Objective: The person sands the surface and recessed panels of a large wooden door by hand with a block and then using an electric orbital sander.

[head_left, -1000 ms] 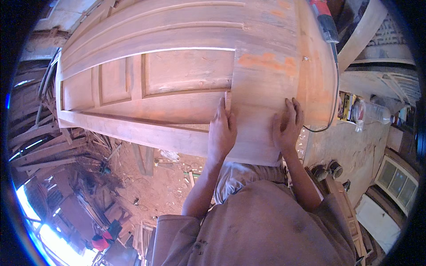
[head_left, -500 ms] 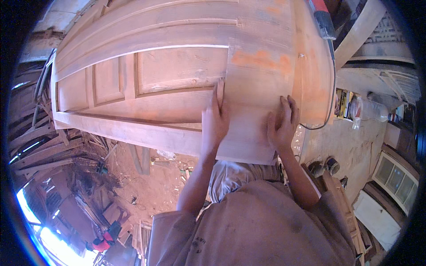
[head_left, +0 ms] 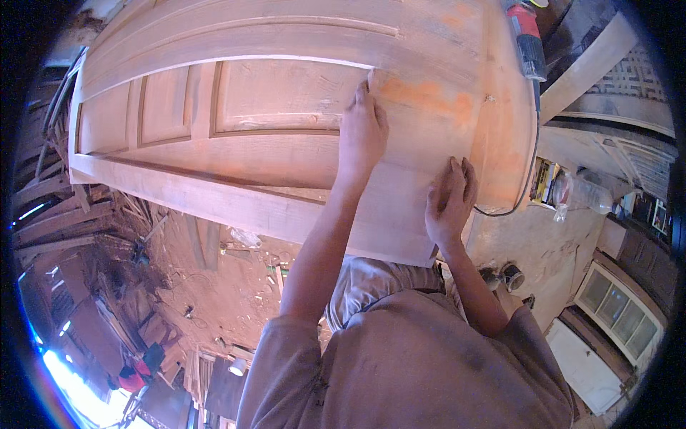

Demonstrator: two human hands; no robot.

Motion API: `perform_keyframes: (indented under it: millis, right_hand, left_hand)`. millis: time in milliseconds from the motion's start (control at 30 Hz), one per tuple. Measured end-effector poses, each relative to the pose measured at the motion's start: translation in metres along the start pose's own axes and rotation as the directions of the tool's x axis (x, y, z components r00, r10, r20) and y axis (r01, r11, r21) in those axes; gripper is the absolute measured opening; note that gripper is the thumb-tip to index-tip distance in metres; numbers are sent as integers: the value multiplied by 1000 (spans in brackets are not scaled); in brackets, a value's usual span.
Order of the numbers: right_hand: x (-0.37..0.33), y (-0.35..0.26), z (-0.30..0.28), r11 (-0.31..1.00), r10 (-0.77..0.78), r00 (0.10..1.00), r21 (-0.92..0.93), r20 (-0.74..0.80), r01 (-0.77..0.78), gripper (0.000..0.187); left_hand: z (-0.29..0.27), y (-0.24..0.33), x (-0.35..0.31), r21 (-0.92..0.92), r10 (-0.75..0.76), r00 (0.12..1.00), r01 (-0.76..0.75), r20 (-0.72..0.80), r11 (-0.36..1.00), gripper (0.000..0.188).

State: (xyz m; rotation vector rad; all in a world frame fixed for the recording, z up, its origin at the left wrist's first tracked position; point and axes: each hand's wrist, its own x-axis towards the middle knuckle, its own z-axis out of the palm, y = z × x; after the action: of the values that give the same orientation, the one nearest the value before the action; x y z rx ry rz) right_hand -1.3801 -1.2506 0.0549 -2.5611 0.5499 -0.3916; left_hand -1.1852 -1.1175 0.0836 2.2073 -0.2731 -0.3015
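A large panelled wooden door (head_left: 279, 161) lies across in front of me, its bare wood marked with orange patches. My left hand (head_left: 363, 136) is closed at the inner edge of the frame, its fingertips at the corner of a recessed panel. Whatever small thing it may pinch is hidden by the fingers. My right hand (head_left: 450, 204) rests on the flat wood near the door's right end, fingers bent and slightly apart, with nothing visible in it.
A red and black power tool (head_left: 527, 46) lies at the far right, its dark cable (head_left: 536, 143) hanging over the door's end. Scrap wood (head_left: 64, 236) is piled at the left. A framed glazed window (head_left: 618, 304) leans at the right.
My left hand has slid away from me along the panel's inner edge to its far corner. My right hand has stayed on nearly the same spot. The view has shifted slightly.
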Motion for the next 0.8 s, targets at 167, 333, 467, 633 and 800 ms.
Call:
perform_keyframes:
  millis: [167, 333, 467, 633, 800]
  right_hand:
    - [1, 11, -1, 999, 34, 998, 17, -61, -33, 55]
    - [3, 1, -1, 999, 6, 999, 44, -44, -4, 55]
    - [2, 16, -1, 999, 23, 1000, -31, -18, -24, 58]
    - [4, 8, -8, 997, 59, 998, 50, 1, -59, 58]
    - [6, 7, 0, 995, 84, 996, 54, -15, -83, 61]
  left_hand:
    - [3, -3, -35, -100, -14, 1000, 14, -4, 995, 50]
    - [9, 6, -7, -14, 316, 949, -317, -9, 948, 53]
    - [-2, 12, -15, -45, -66, 983, 60, -170, 997, 37]
    - [-30, -16, -8, 23, 38, 998, -36, -57, 999, 41]
    - [7, -14, -4, 54, 110, 990, -105, -93, 993, 44]
